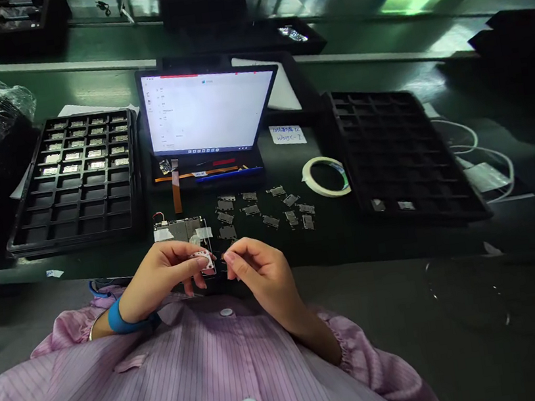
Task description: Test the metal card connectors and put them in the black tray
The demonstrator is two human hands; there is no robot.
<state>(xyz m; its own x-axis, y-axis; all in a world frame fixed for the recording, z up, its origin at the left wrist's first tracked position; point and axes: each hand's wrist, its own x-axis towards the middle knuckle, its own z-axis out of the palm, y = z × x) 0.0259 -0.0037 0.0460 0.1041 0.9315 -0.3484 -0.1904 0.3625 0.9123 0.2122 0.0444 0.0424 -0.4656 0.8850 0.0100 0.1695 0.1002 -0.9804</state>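
My left hand (173, 267), with a blue wrist strap, is closed. Between its thumb and fingers sits a small pale rectangular piece with dark dots (209, 268). Close beside it on the right, my right hand (260, 269) is in a pinch; whatever its fingertips may hold is too small to make out. Just beyond the left hand lies a circuit board assembly (179, 229) with whitish tape on it and a brown flat ribbon cable (176, 193) leading toward the screen. Several small dark metallic plates (251, 210) are scattered on the table past my right hand.
A lit screen (210, 112) stands at the back. To the left is a black compartment tray (78, 239) with small parts in its far rows; another black tray (405, 154) lies right. A tape roll (308, 180), handwritten label (288, 135) and blue pen-like tool (229, 175) lie between.
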